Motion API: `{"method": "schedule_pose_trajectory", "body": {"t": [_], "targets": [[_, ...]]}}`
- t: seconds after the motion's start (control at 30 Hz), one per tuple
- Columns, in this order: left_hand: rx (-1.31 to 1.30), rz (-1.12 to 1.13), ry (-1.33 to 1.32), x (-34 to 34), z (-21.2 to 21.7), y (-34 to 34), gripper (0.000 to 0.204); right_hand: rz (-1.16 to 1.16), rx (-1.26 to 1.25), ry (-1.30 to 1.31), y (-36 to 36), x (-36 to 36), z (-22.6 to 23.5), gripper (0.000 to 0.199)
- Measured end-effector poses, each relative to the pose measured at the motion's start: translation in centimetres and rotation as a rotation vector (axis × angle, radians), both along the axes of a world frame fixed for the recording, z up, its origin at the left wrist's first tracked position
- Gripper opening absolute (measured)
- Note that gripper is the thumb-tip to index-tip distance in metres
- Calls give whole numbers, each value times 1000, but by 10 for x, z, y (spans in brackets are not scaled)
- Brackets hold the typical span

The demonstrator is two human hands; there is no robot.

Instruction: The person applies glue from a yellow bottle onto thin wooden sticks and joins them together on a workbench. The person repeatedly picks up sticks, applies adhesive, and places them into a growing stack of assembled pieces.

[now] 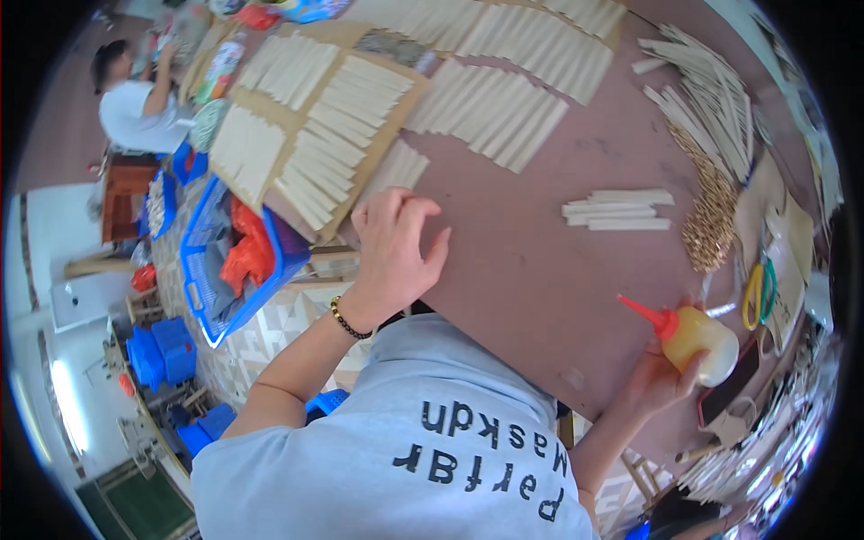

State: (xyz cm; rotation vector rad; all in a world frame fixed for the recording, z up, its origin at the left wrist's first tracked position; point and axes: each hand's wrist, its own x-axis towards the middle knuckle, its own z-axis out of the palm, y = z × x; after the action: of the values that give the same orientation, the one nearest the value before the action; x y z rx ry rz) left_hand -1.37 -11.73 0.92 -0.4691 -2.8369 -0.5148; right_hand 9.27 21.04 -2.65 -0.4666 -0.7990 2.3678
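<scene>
My right hand (664, 378) is wrapped round a squeeze bottle (697, 342) with a red pointed nozzle and yellowish contents. The bottle is tilted above the right part of the brown table, its nozzle toward the upper left. Over the table's near left edge, my left hand (393, 247) is loosely curled, thumb apart from the fingers, with nothing seen in it. A short row of pale strips (621, 210) lies on the table beyond the bottle. Closest to the left hand is another small group of pale strips (396, 169).
Boards with rows of pale strips (333, 144) cover the far left of the table (513, 243). At right lie a gold-coloured pile (708, 225), loose strips (706, 99) and scissors (760, 290). A blue basket (211, 261) stands off the left edge; a person (144, 112) sits farther away.
</scene>
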Motion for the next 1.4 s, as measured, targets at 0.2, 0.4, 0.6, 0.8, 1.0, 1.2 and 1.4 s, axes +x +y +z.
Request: {"method": "schedule_pose_trajectory", "body": {"t": [0.2, 0.4, 0.6, 0.8, 1.0, 1.2, 1.4], "targets": [[204, -383, -17, -18, -8, 92, 22, 0, -151, 116, 3, 0, 1, 52], [179, -477, -15, -34, -23, 135, 21, -27, -189, 146, 7, 3, 2, 51], [212, -432, -32, -24, -19, 135, 18, -58, -200, 130, 9, 1, 2, 54], [178, -455, -42, -28, -22, 140, 17, -89, -162, 80, 10, 1, 3, 53], [148, -466, -171, 9, -12, 113, 16, -121, -13, -39, 5, -2, 10, 53], [182, -465, -231, 34, -10, 86, 22, -131, 273, -142, -6, -6, 8, 55], [232, -486, -220, 39, -19, 75, 28, -71, 566, -168, -18, -10, 14, 53]]}}
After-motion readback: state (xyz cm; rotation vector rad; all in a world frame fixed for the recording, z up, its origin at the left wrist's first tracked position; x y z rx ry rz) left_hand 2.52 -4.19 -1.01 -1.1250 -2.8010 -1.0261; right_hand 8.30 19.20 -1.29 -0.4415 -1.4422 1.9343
